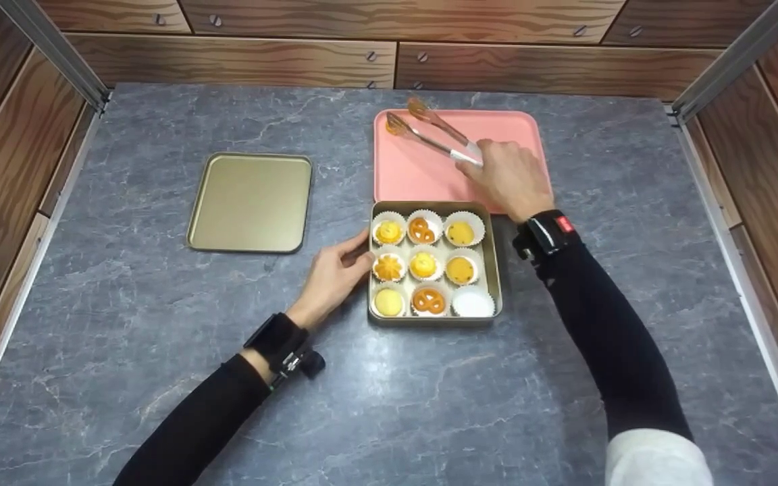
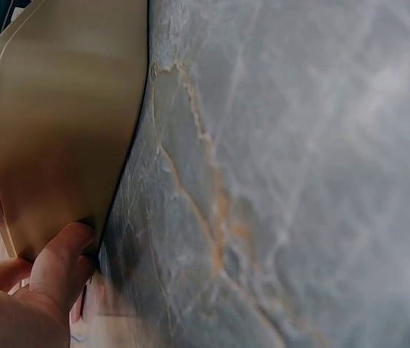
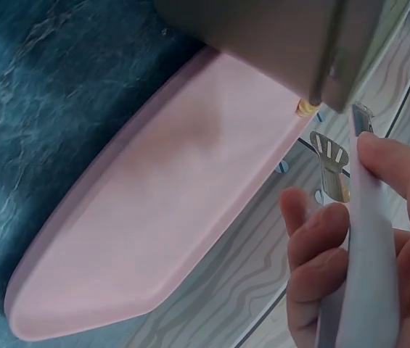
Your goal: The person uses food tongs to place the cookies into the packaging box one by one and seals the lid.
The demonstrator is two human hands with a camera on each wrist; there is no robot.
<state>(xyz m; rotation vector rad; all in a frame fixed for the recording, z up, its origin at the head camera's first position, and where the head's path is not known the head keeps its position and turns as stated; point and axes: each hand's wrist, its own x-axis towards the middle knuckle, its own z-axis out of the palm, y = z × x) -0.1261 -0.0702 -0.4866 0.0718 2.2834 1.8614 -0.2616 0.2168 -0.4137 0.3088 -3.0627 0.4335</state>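
Observation:
My right hand (image 1: 512, 174) grips the pale handles of metal tongs (image 1: 439, 125) over a pink tray (image 1: 443, 179). The tongs' arms stand apart, one slotted tip near a small orange-yellow sweet (image 3: 306, 107) at the tray's far left corner. My left hand (image 1: 335, 273) holds the left wall of a square gold tin (image 1: 495, 270), with bent fingers (image 2: 63, 254) against its outside and a digit at the rim. White paper cups in the tin hold yellow and orange sweets, some shaped like pretzels (image 1: 429, 301). The front right paper cup (image 1: 473, 302) shows only white.
A square gold lid (image 1: 250, 202) lies on the grey marbled table (image 1: 125, 283), left of the tin. Wood-patterned panels (image 1: 261, 61) border the back and sides. The tin stands close against the tray's near edge.

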